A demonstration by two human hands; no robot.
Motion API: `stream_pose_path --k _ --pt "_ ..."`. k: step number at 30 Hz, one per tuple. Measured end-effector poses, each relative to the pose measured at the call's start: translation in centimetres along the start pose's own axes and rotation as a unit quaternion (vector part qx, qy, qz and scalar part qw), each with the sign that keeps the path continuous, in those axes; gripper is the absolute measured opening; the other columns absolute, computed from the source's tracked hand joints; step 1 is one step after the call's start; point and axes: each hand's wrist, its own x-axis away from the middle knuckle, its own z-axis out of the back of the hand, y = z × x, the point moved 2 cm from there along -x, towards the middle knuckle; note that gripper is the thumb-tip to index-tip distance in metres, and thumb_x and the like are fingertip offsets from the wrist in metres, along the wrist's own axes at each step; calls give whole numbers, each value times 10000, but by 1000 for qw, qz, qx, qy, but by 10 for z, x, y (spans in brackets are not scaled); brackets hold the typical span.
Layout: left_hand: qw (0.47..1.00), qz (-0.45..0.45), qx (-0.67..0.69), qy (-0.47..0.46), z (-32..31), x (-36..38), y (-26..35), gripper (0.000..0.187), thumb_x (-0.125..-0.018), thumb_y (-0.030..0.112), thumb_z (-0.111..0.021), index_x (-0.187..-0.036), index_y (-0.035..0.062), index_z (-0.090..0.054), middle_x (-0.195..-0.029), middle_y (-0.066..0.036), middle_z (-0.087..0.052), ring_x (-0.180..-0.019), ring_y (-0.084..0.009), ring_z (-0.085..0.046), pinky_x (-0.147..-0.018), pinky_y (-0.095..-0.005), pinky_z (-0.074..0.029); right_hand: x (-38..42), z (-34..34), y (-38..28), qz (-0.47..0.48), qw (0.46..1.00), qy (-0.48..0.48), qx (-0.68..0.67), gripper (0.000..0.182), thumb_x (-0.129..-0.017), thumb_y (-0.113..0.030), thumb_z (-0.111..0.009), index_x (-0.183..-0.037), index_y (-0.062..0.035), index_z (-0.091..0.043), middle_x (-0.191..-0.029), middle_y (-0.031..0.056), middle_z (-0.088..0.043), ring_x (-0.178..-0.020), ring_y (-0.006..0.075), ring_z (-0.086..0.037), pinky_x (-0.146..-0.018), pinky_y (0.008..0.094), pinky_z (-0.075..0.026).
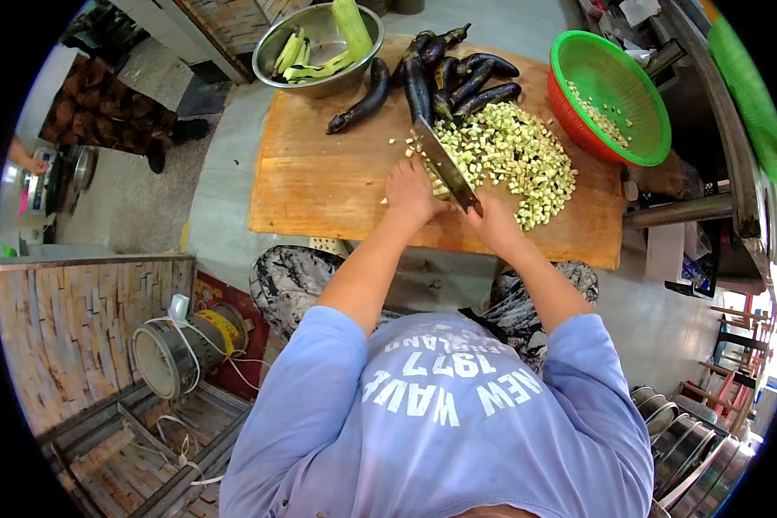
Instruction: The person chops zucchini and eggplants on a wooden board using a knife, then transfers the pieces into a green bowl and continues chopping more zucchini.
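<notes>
My right hand [494, 223] is closed round the handle end of a broad knife [445, 166], whose blade slants up and left over the wooden board [319, 186]. My left hand [413, 192] lies just left of the blade, fingers bent over pale pieces; what they press is mostly hidden. Right of the knife spreads a heap of diced pale eggplant [527, 155]. Whole dark eggplants [475, 82] lie behind it, and one curved eggplant [364, 99] sits apart to the left.
A metal bowl [272, 52] with peeled strips and a pale green vegetable stands at the back left. A green colander [660, 112] in a red one holds some dice at the back right. Another person's hand [36, 166] shows far left, above a scale-like device.
</notes>
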Motion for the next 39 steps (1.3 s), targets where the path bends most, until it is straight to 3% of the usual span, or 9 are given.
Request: stream_pose_path --k 5,8,11,14,21,23,27,33,39 --pt "993 -34 102 44 -1 4 -18 1023 -620 440 -826 -1374 -42 -331 -1242 -217 -459 -1164 -353 -470 -969 -403 -421 26 32 -30 -27 999 -17 13 167 -869 -134 -571 -918 18 -522 -743 240 -625 -703 424 -614 -637 493 -471" --pt "961 -131 196 148 -3 10 -30 807 -662 339 -817 -1278 -13 -432 -1212 -212 -484 -1147 -361 -480 -956 -405 -432 41 35 -38 -24 999 -23 28 160 -869 -134 -567 -914 13 -522 -738 239 -622 -705 425 -612 -640 495 -472" --pt "958 -150 215 119 4 21 -31 470 -735 241 -768 -1115 48 -570 -1228 -182 -488 -1160 -368 -463 -952 -418 -424 46 25 -29 -14 999 -19 49 156 -868 -140 -562 -905 6 -521 -741 239 -619 -717 426 -613 -647 502 -475" --pt "949 -193 200 152 -15 11 -37 338 -753 208 -740 -1027 66 -602 -1173 -177 -513 -1148 -364 -461 -951 -427 -417 43 21 -29 -18 996 -32 79 153 -868 -144 -555 -896 1 -516 -747 240 -618 -733 429 -613 -658 507 -478" --pt "939 -216 211 167 -23 6 -44 317 -737 173 -721 -995 38 -597 -1116 -162 -517 -1072 -355 -469 -927 -419 -416 22 12 -37 -49 993 -87 55 160 -877 -147 -541 -905 5 -499 -750 249 -615 -749 441 -610 -673 510 -475" --pt "948 -203 203 137 -21 7 -44 316 -724 163 -723 -985 40 -594 -1097 -154 -519 -1056 -352 -468 -914 -418 -418 10 0 -33 -33 995 -73 64 165 -878 -147 -540 -910 10 -500 -755 253 -615 -750 442 -610 -671 513 -473" --pt "936 -216 216 174 -27 7 -46 319 -713 154 -729 -978 45 -591 -1086 -144 -523 -1037 -345 -476 -901 -409 -422 -1 -12 -31 -29 995 -53 82 174 -874 -141 -551 -910 24 -506 -766 254 -618 -742 440 -608 -663 508 -467" --pt "917 -235 245 210 -30 6 -47 322 -720 172 -737 -987 55 -600 -1097 -141 -530 -1067 -344 -481 -905 -421 -426 12 -7 -12 -34 998 18 -48 177 -862 -129 -574 -895 35 -518 -762 247 -623 -738 427 -614 -655 490 -467" --pt "913 -229 248 228 -29 9 -46 302 -721 176 -728 -975 61 -612 -1097 -154 -538 -1061 -345 -497 -890 -424 -440 42 22 -38 -31 998 -35 36 172 -857 -137 -581 -880 28 -540 -738 248 -618 -729 433 -617 -651 500 -475"
